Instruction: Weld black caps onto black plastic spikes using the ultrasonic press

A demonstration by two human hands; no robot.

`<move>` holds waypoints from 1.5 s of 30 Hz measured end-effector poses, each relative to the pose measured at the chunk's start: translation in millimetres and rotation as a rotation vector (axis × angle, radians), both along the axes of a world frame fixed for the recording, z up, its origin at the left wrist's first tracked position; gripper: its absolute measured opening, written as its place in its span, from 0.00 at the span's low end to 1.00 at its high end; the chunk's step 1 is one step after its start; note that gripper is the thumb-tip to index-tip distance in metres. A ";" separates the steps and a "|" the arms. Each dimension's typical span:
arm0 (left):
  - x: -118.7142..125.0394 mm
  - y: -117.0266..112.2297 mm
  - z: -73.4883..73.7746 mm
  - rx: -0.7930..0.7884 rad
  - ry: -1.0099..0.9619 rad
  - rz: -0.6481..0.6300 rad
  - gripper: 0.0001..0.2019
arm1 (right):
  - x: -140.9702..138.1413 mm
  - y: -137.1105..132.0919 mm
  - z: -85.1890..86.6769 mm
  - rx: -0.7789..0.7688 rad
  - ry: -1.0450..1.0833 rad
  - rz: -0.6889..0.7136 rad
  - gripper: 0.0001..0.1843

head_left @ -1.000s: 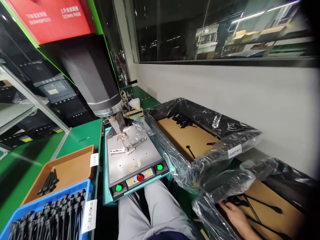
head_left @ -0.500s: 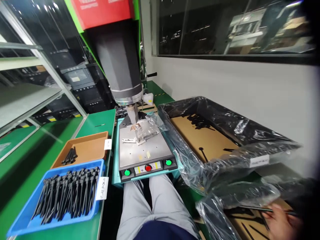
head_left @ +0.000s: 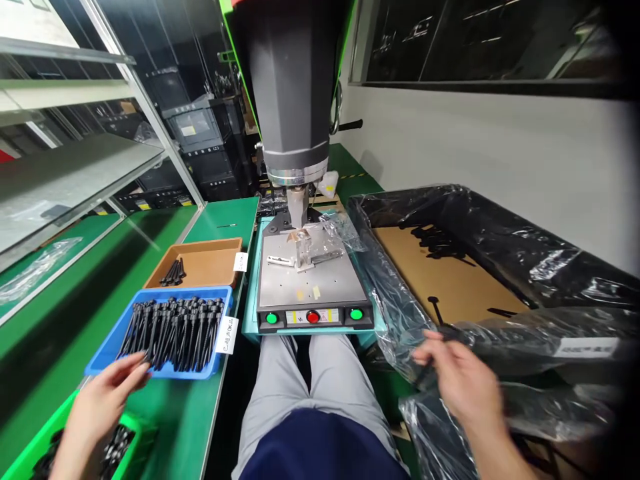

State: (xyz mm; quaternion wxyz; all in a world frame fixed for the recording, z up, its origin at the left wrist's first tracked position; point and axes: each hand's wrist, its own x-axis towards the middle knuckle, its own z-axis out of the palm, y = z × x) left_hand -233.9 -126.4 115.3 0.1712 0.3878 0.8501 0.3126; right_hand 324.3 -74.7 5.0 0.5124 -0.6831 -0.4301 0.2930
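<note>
My left hand [head_left: 107, 397] is at the near edge of a blue tray [head_left: 97, 357], its fingers pinched together. A small dark piece [head_left: 147, 358] shows at its fingertips, too small to make out fully. Many black rods with thick heads [head_left: 173, 330] lie side by side in this tray. My right hand [head_left: 463, 380] is closed over the near wall of the plastic-lined box. Blurred dark ends of a black rod [head_left: 449, 331] show by its fingers; most of it is hidden. Between the hands stands a press with a metal plate [head_left: 285, 290] and a clear fixture [head_left: 303, 250].
A brown tray [head_left: 210, 252] with a few rods sits behind the blue one. Below my left wrist is a green bin [head_left: 143, 437] of small black parts. The lined box [head_left: 400, 267] holds loose black rods. The press head [head_left: 295, 87] hangs over the plate.
My right hand has moved up and left from the lower lined box, where it held a black rod. My left hand has come into view beside the blue tray. The view has turned.
</note>
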 end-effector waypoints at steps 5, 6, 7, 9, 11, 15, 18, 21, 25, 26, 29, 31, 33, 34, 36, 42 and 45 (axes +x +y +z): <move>84.5 75.5 -39.0 0.208 -0.546 -0.329 0.27 | -122.0 27.1 13.1 -0.087 0.430 0.599 0.24; 105.5 87.0 -44.4 0.245 -0.650 -0.360 0.26 | -139.3 29.1 12.9 -0.107 0.464 0.657 0.25; 125.6 96.8 -49.1 0.251 -0.764 -0.393 0.25 | -153.1 30.5 12.3 -0.119 0.480 0.707 0.26; 159.8 111.0 -56.6 0.255 -0.992 -0.428 0.22 | -171.0 33.1 10.5 -0.120 0.472 0.768 0.25; 183.9 119.5 -62.1 0.267 -1.180 -0.452 0.19 | -178.9 36.4 9.0 -0.096 0.440 0.800 0.23; 207.0 126.6 -70.7 0.266 -1.375 -0.475 0.15 | -181.4 44.6 8.5 -0.069 0.358 0.801 0.20; 213.9 128.3 -75.5 0.277 -1.430 -0.504 0.14 | -182.4 49.9 8.8 -0.074 0.307 0.778 0.19; 216.8 128.4 -77.7 0.281 -1.447 -0.517 0.14 | -184.2 53.6 10.1 -0.078 0.291 0.761 0.19; 214.0 128.1 -78.2 0.284 -1.429 -0.539 0.12 | -184.1 56.7 17.1 -0.108 0.313 0.788 0.20; 212.6 128.3 -78.4 0.283 -1.419 -0.550 0.12 | -183.5 57.6 19.2 -0.124 0.320 0.809 0.20; 209.1 129.8 -80.0 0.280 -1.408 -0.564 0.11 | -182.2 60.6 22.7 -0.179 0.341 0.896 0.22; 208.4 131.4 -81.5 0.281 -1.409 -0.557 0.10 | -182.5 62.5 21.2 -0.183 0.321 0.910 0.23; 208.9 132.9 -83.3 0.291 -1.396 -0.549 0.10 | -184.0 63.5 17.7 -0.124 0.232 0.848 0.21; 209.3 133.5 -84.2 0.300 -1.385 -0.548 0.10 | -185.0 63.8 16.0 -0.086 0.179 0.806 0.20; 210.1 134.6 -86.3 0.309 -1.363 -0.555 0.10 | -186.8 64.0 13.9 -0.043 0.124 0.759 0.19; 214.5 138.5 -90.9 0.314 -1.234 -0.568 0.11 | -187.8 67.4 15.2 -0.154 0.310 0.772 0.20; 221.0 141.7 -91.7 0.343 -1.146 -0.582 0.11 | -186.8 72.0 12.2 -0.157 0.466 0.770 0.20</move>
